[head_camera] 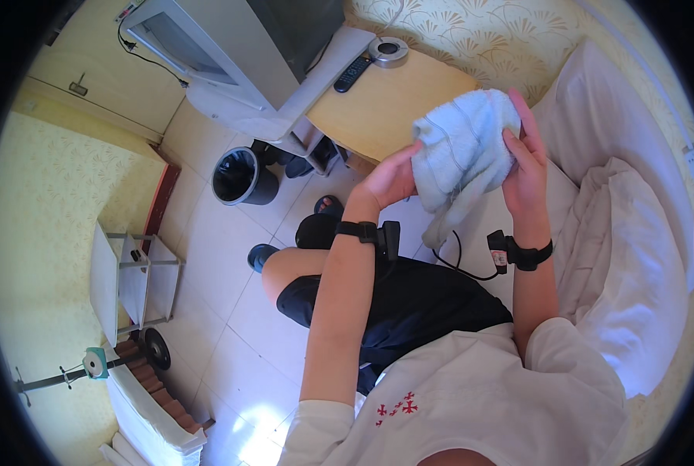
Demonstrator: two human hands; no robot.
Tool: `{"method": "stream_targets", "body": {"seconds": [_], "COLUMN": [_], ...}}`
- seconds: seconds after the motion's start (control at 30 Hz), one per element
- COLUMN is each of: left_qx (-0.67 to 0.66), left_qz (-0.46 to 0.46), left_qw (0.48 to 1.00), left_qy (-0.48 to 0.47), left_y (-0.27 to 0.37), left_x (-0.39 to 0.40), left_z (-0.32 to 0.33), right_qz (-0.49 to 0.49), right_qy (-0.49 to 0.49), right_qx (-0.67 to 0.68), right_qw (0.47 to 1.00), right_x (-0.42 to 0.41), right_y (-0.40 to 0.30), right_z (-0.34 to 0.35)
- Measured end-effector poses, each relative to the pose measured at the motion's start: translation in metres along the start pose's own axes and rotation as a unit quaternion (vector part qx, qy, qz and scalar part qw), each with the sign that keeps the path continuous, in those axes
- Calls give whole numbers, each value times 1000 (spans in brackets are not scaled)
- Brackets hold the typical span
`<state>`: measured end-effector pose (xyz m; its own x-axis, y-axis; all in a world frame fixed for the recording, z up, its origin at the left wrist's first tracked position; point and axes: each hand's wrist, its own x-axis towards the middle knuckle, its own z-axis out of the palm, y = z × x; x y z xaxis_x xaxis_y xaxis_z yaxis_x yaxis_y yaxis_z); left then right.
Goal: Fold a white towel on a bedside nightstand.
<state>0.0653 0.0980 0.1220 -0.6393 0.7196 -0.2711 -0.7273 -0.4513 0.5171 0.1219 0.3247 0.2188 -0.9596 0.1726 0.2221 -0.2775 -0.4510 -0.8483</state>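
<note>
A light blue terry towel [463, 145], partly folded, is held up between both hands over the edge of the bed. My left hand [390, 175] grips its left side, with the fingers hidden behind the cloth. On the other side my right hand [524, 157] holds the towel's right edge, thumb on the front and fingers behind. One end of the towel hangs down in a narrow tail between the wrists. Each wrist wears a black strap with a small device, and a black cable runs to the right one.
Beyond the towel a wooden-topped table [393, 99] bears a remote control [353, 74] and a round metal ashtray [388, 51]. A television [230, 52] stands beside it. A lined waste bin [243, 176] is on the tiled floor. White bedding [620, 233] lies at the right.
</note>
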Motion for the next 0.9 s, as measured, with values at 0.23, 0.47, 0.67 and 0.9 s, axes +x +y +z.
{"method": "stream_targets", "body": {"seconds": [0.23,0.47,0.67,0.9], "left_qx": [-25,83,339,566], "left_qz": [238,314,233,142], "left_qw": [971,945,898,737], "left_qy": [14,33,159,342], "left_y": [29,71,75,75], "left_x": [-18,-64,-76,-66], "left_z": [-17,-16,-17,-26], "right_qz": [2,69,97,178], "right_qy": [-5,-13,-22,-67], "right_qx": [-75,-208,-361,-507], "right_qw": [997,976,927,841], "right_x": [7,7,3,-2], "right_y": [-7,-13,-5,2], "right_z": [-28,-53,-61,-69]}}
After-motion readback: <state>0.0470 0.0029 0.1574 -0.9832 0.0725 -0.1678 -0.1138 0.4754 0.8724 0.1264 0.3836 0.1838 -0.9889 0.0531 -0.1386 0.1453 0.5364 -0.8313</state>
